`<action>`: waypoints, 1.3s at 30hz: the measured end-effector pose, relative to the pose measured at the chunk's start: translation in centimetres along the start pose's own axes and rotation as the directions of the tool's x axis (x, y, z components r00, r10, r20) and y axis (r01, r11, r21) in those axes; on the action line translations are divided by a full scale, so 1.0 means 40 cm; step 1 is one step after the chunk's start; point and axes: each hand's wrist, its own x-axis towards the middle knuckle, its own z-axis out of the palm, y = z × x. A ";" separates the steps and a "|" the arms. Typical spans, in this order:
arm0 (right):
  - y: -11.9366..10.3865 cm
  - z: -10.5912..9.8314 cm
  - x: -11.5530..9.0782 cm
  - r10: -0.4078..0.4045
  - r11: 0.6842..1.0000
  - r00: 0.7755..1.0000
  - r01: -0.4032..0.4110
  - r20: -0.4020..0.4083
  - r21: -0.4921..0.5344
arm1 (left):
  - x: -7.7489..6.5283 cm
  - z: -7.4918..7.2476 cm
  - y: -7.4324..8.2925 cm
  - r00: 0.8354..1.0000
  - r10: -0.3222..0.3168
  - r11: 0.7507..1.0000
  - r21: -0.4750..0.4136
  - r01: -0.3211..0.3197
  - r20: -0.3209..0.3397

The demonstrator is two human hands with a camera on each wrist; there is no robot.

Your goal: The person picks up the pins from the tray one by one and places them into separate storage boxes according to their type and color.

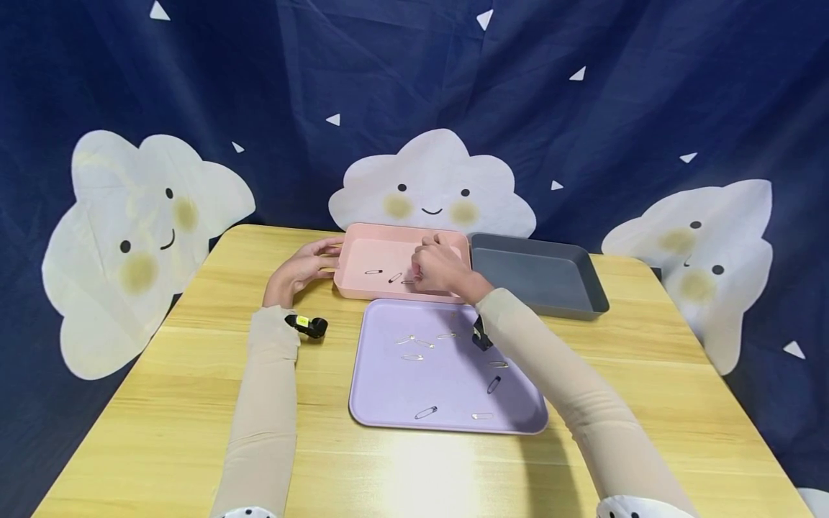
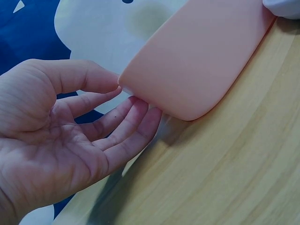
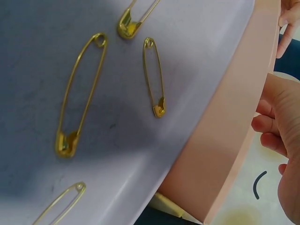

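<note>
My left hand (image 1: 309, 264) is at the left end of the pink tray (image 2: 197, 61), its thumb tip and fingertips touching the rim and end wall. Over the right half of that tray is my right hand (image 1: 442, 266), fingers curled and pointing down; I cannot tell whether they hold anything. Dark safety pins (image 1: 373, 272) lie on the pink tray's floor, one right beside the right hand. Nearer me, a lilac tray (image 1: 388, 392) carries several gold safety pins (image 3: 79, 96) and two dark safety pins (image 1: 426, 413), spread apart. My right forearm crosses above its right side.
A dark grey tray (image 1: 534, 277) stands right of the pink one, their sides close together. All three trays are on a wooden table (image 1: 162, 424). Behind the table hangs a blue curtain (image 1: 401, 79) with cloud faces.
</note>
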 end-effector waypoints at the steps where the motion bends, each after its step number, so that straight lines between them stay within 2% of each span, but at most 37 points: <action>1: 0.000 -0.001 -0.002 0.004 1.000 1.000 -0.004 -0.002 0.002 | 0.000 -0.001 -0.001 1.000 0.000 1.000 -0.002 0.000 0.002; 7: -0.003 -0.013 -0.023 0.006 1.000 0.999 -0.007 -0.035 -0.002 | -0.005 0.003 -0.002 1.000 0.009 1.000 0.010 -0.009 -0.003; 12: -0.010 -0.023 -0.046 -0.044 0.999 0.994 0.043 -0.102 -0.009 | -0.009 0.003 -0.008 1.000 0.016 1.000 0.010 -0.016 -0.006; 16: -0.025 -0.035 -0.071 -0.065 0.997 0.989 0.070 -0.132 0.034 | -0.007 0.002 -0.013 1.000 0.017 1.000 0.012 -0.017 -0.007; 20: -0.049 -0.050 -0.107 -0.095 0.991 0.984 0.108 -0.153 0.081 | -0.008 0.005 -0.013 1.000 0.004 1.000 0.019 -0.003 -0.020; 25: -0.080 -0.064 -0.160 -0.168 0.978 0.970 0.186 -0.175 0.091 | -0.009 0.003 -0.011 0.999 -0.007 1.000 0.028 0.007 -0.035; 32: -0.112 -0.071 -0.230 -0.236 0.943 0.958 0.267 -0.163 0.200 | -0.014 0.002 0.001 1.000 -0.001 1.000 0.020 0.002 -0.017; 39: -0.132 -0.054 -0.290 -0.279 0.923 0.956 0.292 -0.085 0.251 | -0.009 0.000 0.001 1.000 0.012 1.000 0.024 -0.011 -0.009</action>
